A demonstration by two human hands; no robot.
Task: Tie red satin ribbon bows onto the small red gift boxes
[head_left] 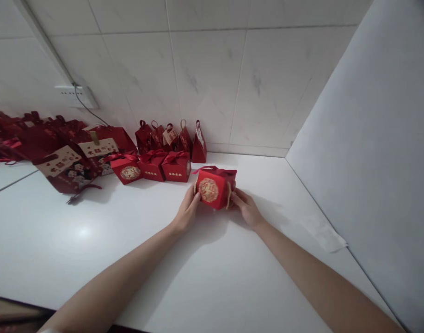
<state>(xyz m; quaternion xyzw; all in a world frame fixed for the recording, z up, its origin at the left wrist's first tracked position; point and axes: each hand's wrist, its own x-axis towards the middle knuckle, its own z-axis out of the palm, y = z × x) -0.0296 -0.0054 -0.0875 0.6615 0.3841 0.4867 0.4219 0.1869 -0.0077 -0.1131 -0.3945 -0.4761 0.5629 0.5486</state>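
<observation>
A red gift box point(223, 187) with a round gold emblem, a red ribbon on top and gold cord at its sides is held between both hands, slightly tilted over the white table. My left hand point(188, 208) grips its left side, the thumb on the front face. On the right side, my right hand point(245, 207) closes around the corner by the gold cord; some of its fingers are hidden behind the box. Left of the held box stand three similar ribbon-topped red boxes point(152, 166) in a row.
Behind that row, several narrow red boxes with loop handles point(199, 144) stand along the tiled wall. Larger red gift bags point(64, 169) crowd the left. A white paper strip point(324, 233) lies at right beside a pale panel point(381, 138). A wall socket point(76, 96) has a cable.
</observation>
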